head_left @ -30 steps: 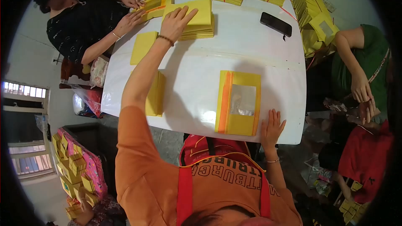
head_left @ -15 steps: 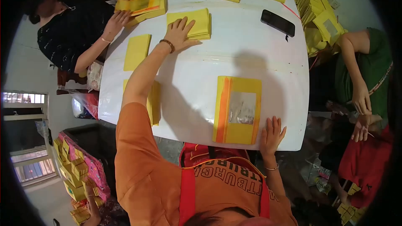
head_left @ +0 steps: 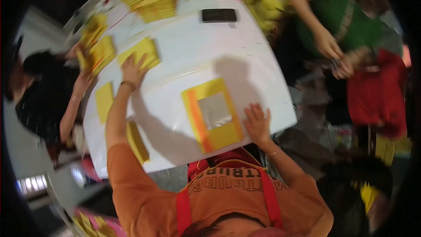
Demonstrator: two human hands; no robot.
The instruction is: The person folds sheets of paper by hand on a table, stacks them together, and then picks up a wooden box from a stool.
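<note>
My left hand lies with fingers spread on a stack of yellow folded paper packets on the far left part of the table. My right hand is open, fingers extended, on the tabletop by the near edge. Just left of it lies a flat yellow paper packet with an orange stripe and a clear or silvery window; whether my fingertips touch it, I cannot tell. Beside my left forearm are a thin yellow packet and another yellow stack, partly hidden by the arm.
Bundled yellow packets are piled at the table's far side, near a black phone. A person in black handles yellow packets at the left. A person in green and red cloth are at the right.
The camera view has turned and blurred, so the table appears tilted. My left hand stays on the stack. My right hand's fingers now sit closer to the windowed packet, more spread.
</note>
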